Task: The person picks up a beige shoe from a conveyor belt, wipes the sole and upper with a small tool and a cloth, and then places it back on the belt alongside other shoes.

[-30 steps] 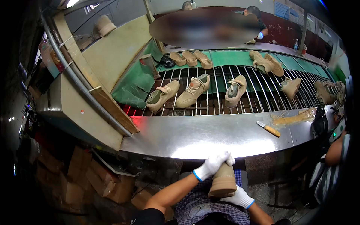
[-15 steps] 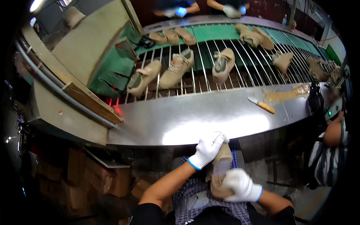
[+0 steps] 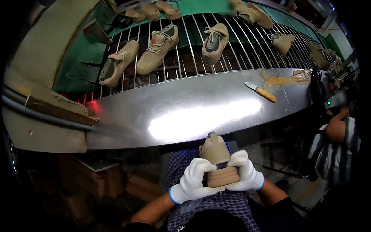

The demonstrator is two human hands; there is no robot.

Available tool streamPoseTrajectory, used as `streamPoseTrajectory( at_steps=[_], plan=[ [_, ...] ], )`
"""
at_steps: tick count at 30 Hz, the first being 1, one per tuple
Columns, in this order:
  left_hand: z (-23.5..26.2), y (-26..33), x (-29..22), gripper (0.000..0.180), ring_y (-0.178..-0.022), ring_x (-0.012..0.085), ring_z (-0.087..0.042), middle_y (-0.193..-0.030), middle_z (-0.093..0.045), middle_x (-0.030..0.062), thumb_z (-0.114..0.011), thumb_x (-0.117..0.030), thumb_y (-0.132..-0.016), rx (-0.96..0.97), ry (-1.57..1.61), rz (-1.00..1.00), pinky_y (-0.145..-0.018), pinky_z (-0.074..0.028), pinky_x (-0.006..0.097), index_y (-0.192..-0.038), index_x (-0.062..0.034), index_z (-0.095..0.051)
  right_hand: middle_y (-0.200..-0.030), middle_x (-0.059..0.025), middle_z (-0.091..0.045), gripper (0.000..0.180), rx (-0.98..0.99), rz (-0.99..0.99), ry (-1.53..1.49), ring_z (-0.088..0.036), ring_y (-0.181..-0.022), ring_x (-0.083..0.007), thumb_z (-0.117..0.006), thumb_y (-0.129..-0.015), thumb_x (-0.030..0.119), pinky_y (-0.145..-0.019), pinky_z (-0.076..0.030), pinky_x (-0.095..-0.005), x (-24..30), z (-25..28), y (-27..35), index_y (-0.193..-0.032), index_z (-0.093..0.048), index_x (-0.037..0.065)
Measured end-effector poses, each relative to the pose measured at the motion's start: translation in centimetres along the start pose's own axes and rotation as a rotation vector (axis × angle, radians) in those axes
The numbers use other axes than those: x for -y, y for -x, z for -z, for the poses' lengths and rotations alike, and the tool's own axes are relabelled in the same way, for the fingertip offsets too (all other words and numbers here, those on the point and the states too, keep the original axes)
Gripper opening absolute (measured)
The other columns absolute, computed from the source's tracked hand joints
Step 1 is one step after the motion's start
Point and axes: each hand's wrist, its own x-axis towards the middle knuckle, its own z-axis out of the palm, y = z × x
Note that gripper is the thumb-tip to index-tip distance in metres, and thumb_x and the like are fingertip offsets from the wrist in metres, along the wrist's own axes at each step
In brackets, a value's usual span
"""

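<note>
In front of my body, below the metal ledge, a tan shoe upper [image 3: 215,150] is held with its heel end facing me. A tan sole [image 3: 223,177] with a grooved side sits at its heel, and a dark gap shows between the two. My left hand [image 3: 196,174], in a white knit glove with a blue cuff, closes around the left side of the sole. My right hand [image 3: 244,172], gloved alike, grips the other side, with its thumb up near the upper. The shoe's toe end is hidden.
A steel ledge [image 3: 127,123] runs ahead of me, with a wooden-handled knife [image 3: 266,94] lying on it. Beyond, tan shoes [image 3: 158,50] rest on a rack of metal bars [image 3: 189,44]. Loose soles [image 3: 168,10] lie at the back. Another person's arm [image 3: 337,129] shows at right.
The shoe has turned so its heel end faces me, and the sole's heel has opened a gap from the upper. Both hands have moved level, one on each side. My view has tilted downward.
</note>
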Motion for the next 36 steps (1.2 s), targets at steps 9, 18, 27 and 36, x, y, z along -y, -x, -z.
streamPoseTrajectory(
  at_steps=[9,18,27,36],
  plan=[
    [1.1,-1.9,1.5,0.064,-0.080,0.0168,-0.058,-0.093,-0.062,0.0037,-0.106,-0.034,-0.063,0.121,0.194,0.234,-0.067,-0.049,0.030,-0.100,-0.0101,-0.059,-0.104,-0.0090,-0.061,0.069,0.145,-0.147,-0.243,-0.060,-0.092,-0.0261,-0.102,-0.070,0.036,-0.078,-0.052,-0.0386,-2.4,1.5,-3.2,-0.116,-0.060,0.008],
    [1.0,-1.7,2.5,0.081,-0.081,0.0154,-0.052,-0.100,-0.055,0.0032,-0.109,-0.038,-0.056,0.080,0.133,0.297,-0.068,-0.047,0.029,-0.108,-0.0099,-0.053,-0.112,-0.0141,-0.063,0.094,0.433,-0.443,-0.216,-0.066,-0.098,-0.0319,-0.101,-0.065,0.054,-0.081,-0.059,-0.0402,-3.4,3.0,-4.9,-0.132,-0.054,0.008],
    [7.0,-1.2,4.1,0.112,-0.106,0.0199,-0.062,-0.138,-0.059,0.0157,-0.105,-0.034,-0.060,0.277,-0.038,0.509,-0.085,-0.058,0.033,-0.153,-0.0038,-0.051,-0.143,-0.0283,-0.059,0.131,0.639,-0.677,-0.019,-0.064,-0.129,-0.0379,-0.095,-0.075,0.055,-0.110,-0.052,-0.0433,-7.4,-2.6,2.8,-0.169,-0.019,0.005],
    [10.7,-9.2,-6.4,0.107,-0.128,0.0319,-0.065,-0.140,-0.061,0.0234,-0.110,-0.025,-0.055,0.099,0.124,-0.150,-0.111,-0.052,0.047,-0.139,-0.0022,-0.048,-0.147,-0.0230,-0.060,0.085,0.054,-0.594,-0.969,-0.057,-0.140,-0.0332,-0.081,-0.096,0.037,-0.120,-0.045,-0.0467,-2.8,3.1,-10.4,-0.162,-0.038,0.004]
  ],
)
